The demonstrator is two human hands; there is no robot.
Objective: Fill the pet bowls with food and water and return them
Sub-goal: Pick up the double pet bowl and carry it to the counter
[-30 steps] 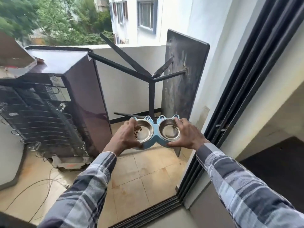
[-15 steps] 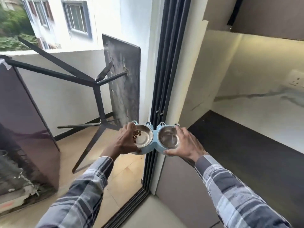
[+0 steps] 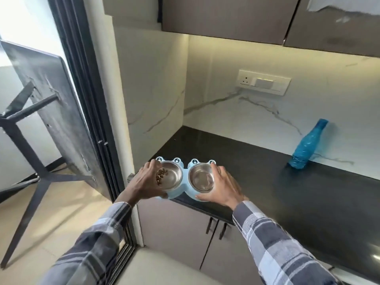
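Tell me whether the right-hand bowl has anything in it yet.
It looks empty: the right bowl shows only bare shiny metal, though clear water would be hard to rule out. The left bowl has a few kibble pieces.

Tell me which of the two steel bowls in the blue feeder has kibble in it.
The left bowl, on the side gripped by the left hand. Brown kibble lies along its left edge, while the right bowl, beside the right hand, holds no kibble.

Bowls [image 3: 186,177]: shiny polished metal, set in smooth pale-blue plastic holder [image 3: 185,193]. Kibble [image 3: 161,175]: brown, matt. Counter [image 3: 287,188]: black stone, semi-gloss. Backsplash [image 3: 246,124]: white veined marble look, smooth. Bottle [image 3: 307,148]: translucent blue plastic, textured. Cabinets [image 3: 176,229]: matt grey-brown. Sleeves [image 3: 277,243]: plaid cloth.
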